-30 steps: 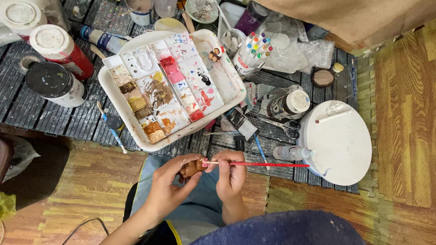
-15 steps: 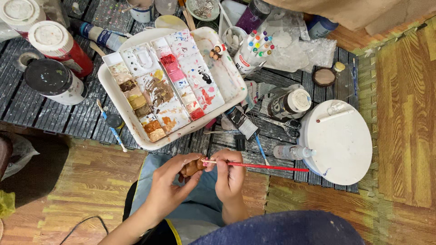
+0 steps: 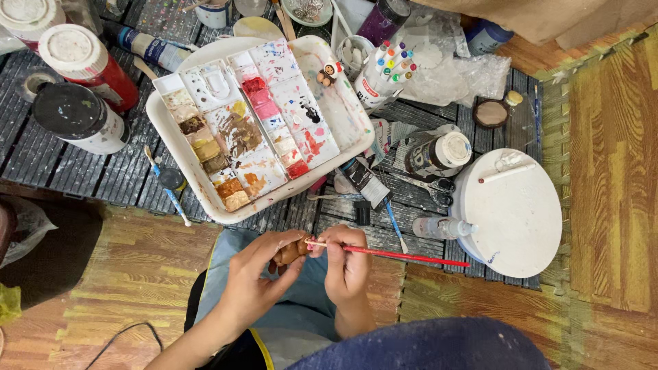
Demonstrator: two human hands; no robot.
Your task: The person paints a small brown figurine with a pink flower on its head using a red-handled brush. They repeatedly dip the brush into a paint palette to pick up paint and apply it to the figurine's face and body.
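My left hand (image 3: 257, 277) pinches a small brown figurine (image 3: 291, 251) over my lap. My right hand (image 3: 346, 264) grips a thin red paintbrush (image 3: 404, 255), whose tip rests against the figurine and whose handle points right. Just beyond my hands lies a white paint palette tray (image 3: 179, 159) with brown, pink and red paint in its wells. A second small brown-and-white figurine (image 3: 329, 72) sits at the tray's far right corner.
A round white turntable (image 3: 514, 216) stands to the right, with a small spray bottle (image 3: 442, 227) beside it. Paint jars (image 3: 79, 120) stand at the left, a paint jar with a white lid (image 3: 439, 154) and a cup of markers (image 3: 384, 72) further back. Tubes and brushes lie scattered on the grey mat.
Both hands hold nearly the same pose; the brush tip stays at the figurine, with only slight shifts of the fingers.
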